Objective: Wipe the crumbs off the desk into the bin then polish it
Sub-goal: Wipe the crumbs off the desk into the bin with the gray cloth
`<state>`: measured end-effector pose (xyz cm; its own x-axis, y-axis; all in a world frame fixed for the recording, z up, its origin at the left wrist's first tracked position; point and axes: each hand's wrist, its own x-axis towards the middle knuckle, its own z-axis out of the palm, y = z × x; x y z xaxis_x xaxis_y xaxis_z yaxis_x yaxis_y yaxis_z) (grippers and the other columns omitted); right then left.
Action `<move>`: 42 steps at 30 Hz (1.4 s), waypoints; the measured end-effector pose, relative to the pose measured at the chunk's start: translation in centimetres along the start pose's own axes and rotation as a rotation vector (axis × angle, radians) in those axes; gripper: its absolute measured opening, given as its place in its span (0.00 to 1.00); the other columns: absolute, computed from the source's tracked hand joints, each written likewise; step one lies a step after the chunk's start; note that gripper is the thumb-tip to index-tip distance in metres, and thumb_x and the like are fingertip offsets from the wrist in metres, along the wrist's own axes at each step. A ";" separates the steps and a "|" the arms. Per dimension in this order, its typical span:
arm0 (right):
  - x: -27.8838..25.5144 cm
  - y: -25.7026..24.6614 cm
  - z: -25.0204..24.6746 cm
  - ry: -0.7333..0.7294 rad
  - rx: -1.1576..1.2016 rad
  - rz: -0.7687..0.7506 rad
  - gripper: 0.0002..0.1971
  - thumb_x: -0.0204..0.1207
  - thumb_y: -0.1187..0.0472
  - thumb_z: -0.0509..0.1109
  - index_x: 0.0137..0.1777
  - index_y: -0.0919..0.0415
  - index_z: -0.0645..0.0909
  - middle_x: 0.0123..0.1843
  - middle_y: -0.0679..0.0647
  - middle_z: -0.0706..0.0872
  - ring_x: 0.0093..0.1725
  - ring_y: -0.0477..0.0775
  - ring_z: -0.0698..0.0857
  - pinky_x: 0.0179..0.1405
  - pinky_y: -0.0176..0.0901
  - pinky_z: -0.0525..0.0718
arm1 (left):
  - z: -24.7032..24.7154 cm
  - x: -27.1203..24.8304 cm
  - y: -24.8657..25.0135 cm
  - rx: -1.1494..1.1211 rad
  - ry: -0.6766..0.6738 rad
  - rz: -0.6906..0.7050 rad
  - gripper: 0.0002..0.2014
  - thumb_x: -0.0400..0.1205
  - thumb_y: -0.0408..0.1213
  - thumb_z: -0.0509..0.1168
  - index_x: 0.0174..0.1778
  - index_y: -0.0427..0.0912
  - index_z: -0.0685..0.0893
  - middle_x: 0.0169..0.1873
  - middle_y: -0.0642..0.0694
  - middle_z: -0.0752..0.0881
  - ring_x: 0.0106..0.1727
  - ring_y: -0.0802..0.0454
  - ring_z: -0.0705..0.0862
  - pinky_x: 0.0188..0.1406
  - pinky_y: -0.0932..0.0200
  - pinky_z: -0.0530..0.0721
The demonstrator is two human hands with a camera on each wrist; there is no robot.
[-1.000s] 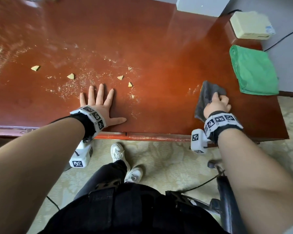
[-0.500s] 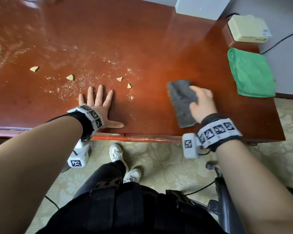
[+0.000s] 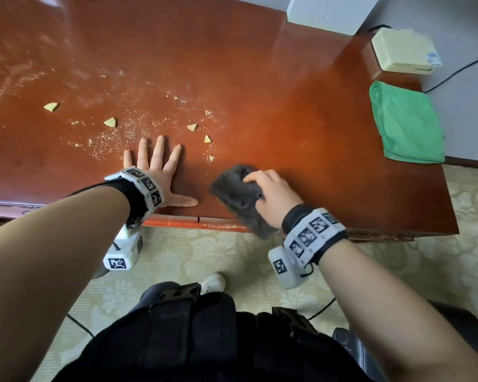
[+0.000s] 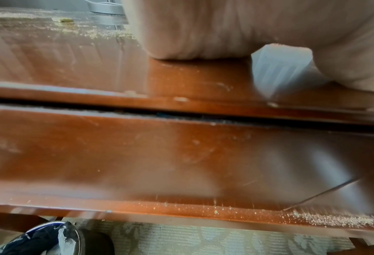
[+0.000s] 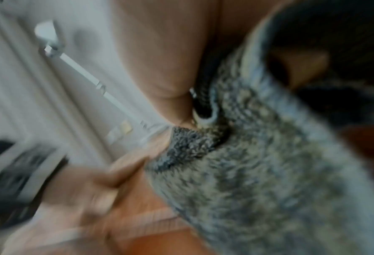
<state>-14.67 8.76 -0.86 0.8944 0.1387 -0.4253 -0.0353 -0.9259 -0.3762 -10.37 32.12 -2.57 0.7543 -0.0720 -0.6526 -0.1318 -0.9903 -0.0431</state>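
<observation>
A glossy red-brown desk (image 3: 260, 78) carries several yellow crumb pieces (image 3: 110, 122) and fine crumb dust (image 3: 105, 142) on its left half. My left hand (image 3: 155, 166) lies flat and spread on the desk near the front edge, just below the dust. My right hand (image 3: 273, 197) grips a grey cloth (image 3: 238, 197) pressed on the desk beside the left thumb, its tail hanging over the front edge. The right wrist view shows the grey cloth (image 5: 258, 163) close up and blurred. In the left wrist view, fine crumbs (image 4: 323, 219) lie along the desk's lower ledge, above a shiny bin rim (image 4: 50, 238).
A folded green cloth (image 3: 406, 125) lies at the desk's right end, with a cream box (image 3: 403, 49) behind it. A white block (image 3: 329, 12) stands at the back. Patterned carpet (image 3: 204, 257), my shoe (image 3: 213, 282) and a chair arm (image 3: 353, 351) lie below.
My right hand has swept the grey cloth leftward along the desk's front, from near the green cloth to beside my left thumb. The left hand has stayed flat in place.
</observation>
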 end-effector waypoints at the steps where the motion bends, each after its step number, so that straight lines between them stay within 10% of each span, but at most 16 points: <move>1: 0.2 0.7 -0.9 0.060 0.050 0.020 0.26 0.74 0.72 0.56 0.69 0.49 0.70 0.71 0.55 0.68 0.68 0.60 0.71 0.67 0.51 0.73 | 0.0 0.0 0.0 -0.003 0.000 0.000 0.61 0.61 0.80 0.55 0.76 0.57 0.23 0.77 0.46 0.23 0.79 0.38 0.28 0.78 0.34 0.37; 5: 1.5 6.1 -5.8 0.422 0.116 0.330 0.29 0.76 0.72 0.56 0.76 0.52 0.66 0.74 0.62 0.66 0.72 0.65 0.68 0.72 0.52 0.68 | 0.0 0.0 0.0 -0.002 -0.006 -0.008 0.60 0.62 0.80 0.55 0.76 0.57 0.23 0.77 0.47 0.23 0.79 0.39 0.28 0.78 0.34 0.37; 9: 4.4 9.9 -7.3 0.377 0.041 0.659 0.27 0.82 0.64 0.57 0.81 0.53 0.59 0.79 0.59 0.61 0.75 0.65 0.63 0.74 0.55 0.65 | 0.2 0.2 0.0 -0.010 0.007 -0.009 0.61 0.62 0.80 0.55 0.76 0.57 0.23 0.77 0.47 0.23 0.79 0.39 0.28 0.78 0.34 0.36; 17: 2.9 2.1 -1.2 0.111 -0.037 -0.023 0.27 0.80 0.71 0.56 0.78 0.51 0.66 0.78 0.51 0.63 0.74 0.59 0.62 0.74 0.43 0.63 | 0.2 0.4 0.0 -0.007 0.018 -0.015 0.61 0.61 0.81 0.55 0.76 0.58 0.23 0.77 0.47 0.24 0.79 0.39 0.28 0.78 0.33 0.36; 20: 1.8 2.0 -2.4 0.055 0.086 0.020 0.28 0.78 0.71 0.59 0.77 0.53 0.67 0.74 0.56 0.67 0.73 0.59 0.69 0.72 0.43 0.66 | 0.2 0.3 0.0 -0.013 0.016 -0.008 0.61 0.61 0.80 0.55 0.76 0.57 0.23 0.77 0.47 0.23 0.79 0.39 0.28 0.78 0.33 0.36; 27: 0.1 6.9 -11.7 0.615 0.039 0.217 0.28 0.73 0.66 0.65 0.75 0.61 0.69 0.72 0.66 0.69 0.73 0.65 0.69 0.75 0.46 0.63 | 0.0 0.1 0.1 -0.008 0.009 -0.011 0.61 0.62 0.80 0.55 0.76 0.57 0.23 0.77 0.47 0.23 0.79 0.39 0.27 0.78 0.33 0.36; 32: 0.5 6.8 -8.2 0.221 -0.231 0.041 0.25 0.79 0.51 0.64 0.76 0.51 0.70 0.75 0.57 0.68 0.73 0.63 0.65 0.73 0.52 0.62 | 0.0 0.1 0.1 -0.002 -0.006 -0.016 0.60 0.62 0.80 0.56 0.76 0.57 0.23 0.77 0.47 0.22 0.79 0.39 0.27 0.78 0.33 0.37; 36: 2.2 7.0 -5.5 0.350 -0.164 0.287 0.31 0.79 0.42 0.60 0.81 0.43 0.55 0.82 0.55 0.55 0.80 0.62 0.53 0.75 0.60 0.57 | 0.1 0.2 0.0 -0.007 -0.014 -0.013 0.61 0.62 0.80 0.56 0.75 0.57 0.22 0.76 0.47 0.22 0.79 0.39 0.27 0.78 0.33 0.36; 42: 4.5 5.9 -3.5 0.019 -0.277 0.358 0.30 0.82 0.38 0.47 0.81 0.37 0.40 0.85 0.49 0.43 0.83 0.63 0.46 0.78 0.64 0.53 | 0.2 0.4 0.1 -0.002 -0.011 -0.018 0.60 0.62 0.80 0.55 0.75 0.57 0.22 0.77 0.47 0.23 0.79 0.39 0.27 0.78 0.33 0.37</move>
<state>-9.33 2.66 -2.12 0.8558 -0.2112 -0.4722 -0.2253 -0.9739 0.0273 -10.20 32.04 -2.93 0.7496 -0.0524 -0.6598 -0.1165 -0.9917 -0.0536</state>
